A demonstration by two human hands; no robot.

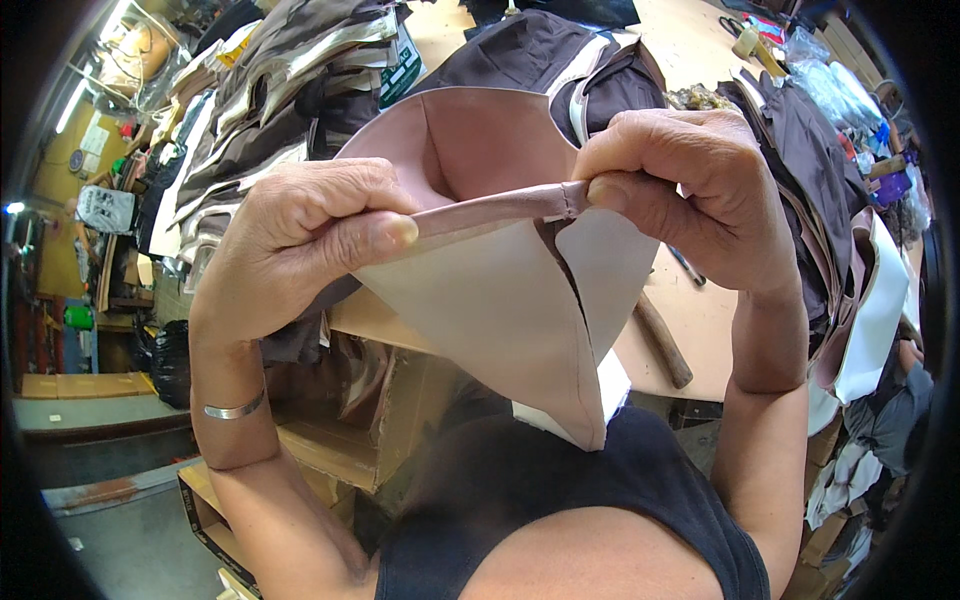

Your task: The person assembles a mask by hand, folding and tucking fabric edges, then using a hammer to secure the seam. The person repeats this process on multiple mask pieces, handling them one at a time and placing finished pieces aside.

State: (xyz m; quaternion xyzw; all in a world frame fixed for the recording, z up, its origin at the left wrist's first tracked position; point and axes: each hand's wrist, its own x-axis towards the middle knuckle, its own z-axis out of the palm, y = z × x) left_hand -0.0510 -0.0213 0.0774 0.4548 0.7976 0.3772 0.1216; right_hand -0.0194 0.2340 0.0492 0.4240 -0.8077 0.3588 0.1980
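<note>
A pale leather boot upper (pixel 490 300), dusty pink on one face and off-white on the other, is stretched between my hands in front of my chest. Its top edge is folded over into a pink band, and a seam with a narrow gap runs down from that band near the right. My left hand (pixel 310 225) pinches the folded edge, thumb on the near side. At the edge's other end, beside the seam, my right hand (pixel 700 185) grips with the thumb below and the curled fingers above. Behind the band, the upper's pink opening gapes.
Beyond lies a tan worktable (pixel 690 320) with a wooden-handled tool (pixel 660 343) on it. Stacks of dark brown leather pieces (pixel 280 80) rise at the far left, and more brown pieces (pixel 790 150) lie at right. A cardboard box (pixel 400 420) stands below the table's edge.
</note>
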